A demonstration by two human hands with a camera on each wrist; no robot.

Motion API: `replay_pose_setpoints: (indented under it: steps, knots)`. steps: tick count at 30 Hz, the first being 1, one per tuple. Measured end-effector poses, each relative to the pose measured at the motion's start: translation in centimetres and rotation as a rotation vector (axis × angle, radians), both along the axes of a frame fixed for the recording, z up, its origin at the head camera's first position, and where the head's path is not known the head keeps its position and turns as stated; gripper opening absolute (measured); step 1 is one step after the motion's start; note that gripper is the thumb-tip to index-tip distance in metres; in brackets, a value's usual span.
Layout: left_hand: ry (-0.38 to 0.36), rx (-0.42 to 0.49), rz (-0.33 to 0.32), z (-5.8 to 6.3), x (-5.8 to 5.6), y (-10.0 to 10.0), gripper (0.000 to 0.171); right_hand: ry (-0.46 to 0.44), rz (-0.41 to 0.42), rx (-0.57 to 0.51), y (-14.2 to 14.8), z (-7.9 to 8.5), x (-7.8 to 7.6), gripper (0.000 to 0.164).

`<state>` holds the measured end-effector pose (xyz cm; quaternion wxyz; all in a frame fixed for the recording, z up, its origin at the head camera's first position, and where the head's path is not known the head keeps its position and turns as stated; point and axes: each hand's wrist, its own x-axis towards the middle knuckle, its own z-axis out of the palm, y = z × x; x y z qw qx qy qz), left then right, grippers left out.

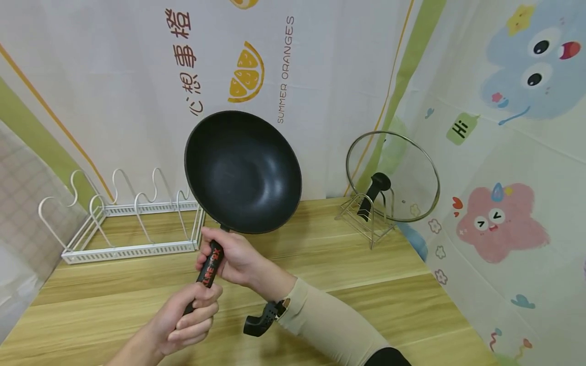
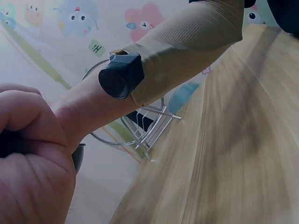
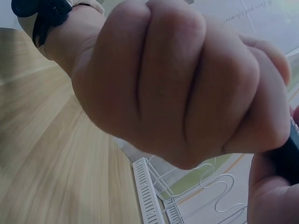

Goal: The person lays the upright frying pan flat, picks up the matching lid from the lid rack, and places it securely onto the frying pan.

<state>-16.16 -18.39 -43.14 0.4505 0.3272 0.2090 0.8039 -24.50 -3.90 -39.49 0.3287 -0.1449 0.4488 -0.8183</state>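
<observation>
A black wok (image 1: pixel 242 173) is held up above the wooden table, its inside tilted toward the head camera. Its dark handle (image 1: pixel 211 264) carries red lettering and slants down to the lower left. My right hand (image 1: pixel 233 256) grips the upper part of the handle, close to the pan. Lower down, my left hand (image 1: pixel 189 315) has its fingers curled round the handle's end. In the left wrist view, only a sliver of the wok (image 2: pixel 79 158) shows beside the hands. My left hand (image 3: pixel 187 84) fills much of the right wrist view and hides most of the handle.
On the left of the table (image 1: pixel 284 264) sits a white rack (image 1: pixel 133 250) with curved wire dividers. A glass lid (image 1: pixel 423 203) with a black knob leans in a small wire stand (image 1: pixel 373 231) at the back right. Printed curtains hang behind and to the right.
</observation>
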Motion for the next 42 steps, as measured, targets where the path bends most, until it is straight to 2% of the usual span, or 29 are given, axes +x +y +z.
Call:
replay_pose_setpoints:
  steps: [8,15,22,35,42]
  knots:
    - [-0.023,0.046,-0.047,0.0,-0.2,0.4,0.036,-0.044,0.023,-0.016,0.2,0.0,0.0,0.04]
    - [-0.048,0.081,-0.106,-0.1,-0.3,0.7,0.037,-0.119,0.053,-0.076,0.6,0.1,0.1,0.042]
    - [-0.047,0.109,-0.13,-0.2,-0.5,0.9,0.037,-0.172,0.084,-0.124,0.7,0.2,0.2,0.044]
    - [-0.051,0.146,-0.212,-0.1,-1.1,0.7,0.037,-0.192,0.017,-0.097,0.6,0.1,0.3,0.044]
    - [-0.038,0.142,-0.236,-0.1,-1.4,0.7,0.036,-0.21,-0.019,-0.085,0.4,-0.1,0.2,0.045]
